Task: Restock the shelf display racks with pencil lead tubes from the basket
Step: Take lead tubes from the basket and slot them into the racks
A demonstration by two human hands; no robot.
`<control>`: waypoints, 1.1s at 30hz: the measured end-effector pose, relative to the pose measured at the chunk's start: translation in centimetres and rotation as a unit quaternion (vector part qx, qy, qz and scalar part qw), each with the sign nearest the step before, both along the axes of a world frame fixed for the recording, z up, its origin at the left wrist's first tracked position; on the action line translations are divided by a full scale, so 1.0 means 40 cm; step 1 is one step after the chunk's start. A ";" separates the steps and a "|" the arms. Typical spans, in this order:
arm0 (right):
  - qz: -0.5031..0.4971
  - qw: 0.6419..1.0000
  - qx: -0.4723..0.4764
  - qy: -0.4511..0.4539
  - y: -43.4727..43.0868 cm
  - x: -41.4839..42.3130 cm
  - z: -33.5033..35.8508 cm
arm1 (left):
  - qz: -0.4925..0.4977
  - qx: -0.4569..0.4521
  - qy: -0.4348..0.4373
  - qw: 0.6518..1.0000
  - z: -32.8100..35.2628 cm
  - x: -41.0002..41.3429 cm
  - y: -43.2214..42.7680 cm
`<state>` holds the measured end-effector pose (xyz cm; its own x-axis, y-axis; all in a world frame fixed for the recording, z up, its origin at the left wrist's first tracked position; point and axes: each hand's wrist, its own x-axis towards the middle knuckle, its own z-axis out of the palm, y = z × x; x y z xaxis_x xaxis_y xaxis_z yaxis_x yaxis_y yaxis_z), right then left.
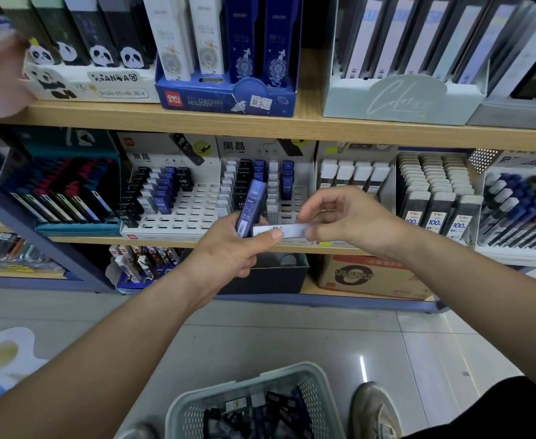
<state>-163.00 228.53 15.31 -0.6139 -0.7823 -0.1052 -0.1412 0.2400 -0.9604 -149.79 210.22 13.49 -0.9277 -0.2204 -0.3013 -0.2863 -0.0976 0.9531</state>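
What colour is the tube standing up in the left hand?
The tube is blue, clearest in the head view.

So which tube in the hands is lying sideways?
The white tube, pinched between the left hand and right hand, lies level. The blue tube stands nearly upright in the left hand.

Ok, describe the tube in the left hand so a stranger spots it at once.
Find the white slotted racks on the middle shelf. In front of them the left hand grips the blue tube, standing nearly upright. Unlike the white tube pinched by the right hand, which lies sideways, it is dark blue.
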 end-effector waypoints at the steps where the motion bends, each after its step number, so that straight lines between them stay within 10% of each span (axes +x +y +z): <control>1: 0.005 1.000 0.005 0.006 -0.006 0.008 -0.001 | -0.002 -0.003 0.001 1.000 -0.001 0.000 0.001; 12: 0.107 0.993 0.052 -0.020 -0.028 0.056 -0.002 | 0.013 -0.012 -0.001 1.000 -0.012 -0.005 0.003; 24: -0.144 0.985 -0.002 0.091 -0.024 -0.024 -0.009 | 0.007 -0.021 -0.046 0.999 -0.020 0.022 -0.027; 33: -0.143 0.970 0.027 0.195 -0.094 -0.049 -0.057 | -0.008 -0.054 -0.059 0.997 -0.031 0.079 -0.080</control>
